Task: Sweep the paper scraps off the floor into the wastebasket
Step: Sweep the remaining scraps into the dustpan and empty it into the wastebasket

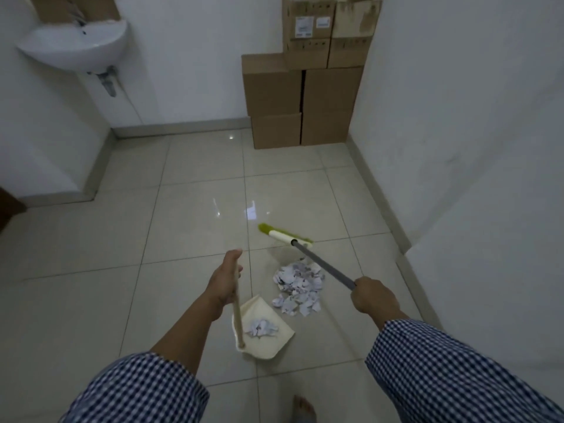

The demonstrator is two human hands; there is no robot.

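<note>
A pile of white paper scraps (pixel 297 286) lies on the tiled floor just right of centre. A cream dustpan (pixel 274 346) rests on the floor to its lower left, with a few scraps (pixel 262 327) inside. My left hand (pixel 224 280) grips the dustpan's long upright handle (pixel 238 319). My right hand (pixel 374 296) holds the grey pole (pixel 323 267) of a broom whose white and green head (pixel 285 236) sits beyond the pile. No wastebasket is in view.
Stacked cardboard boxes (pixel 305 99) stand in the far right corner. A white wall sink (pixel 76 44) hangs at the upper left. White walls close in on the right and left. My bare foot (pixel 303 409) shows at the bottom edge.
</note>
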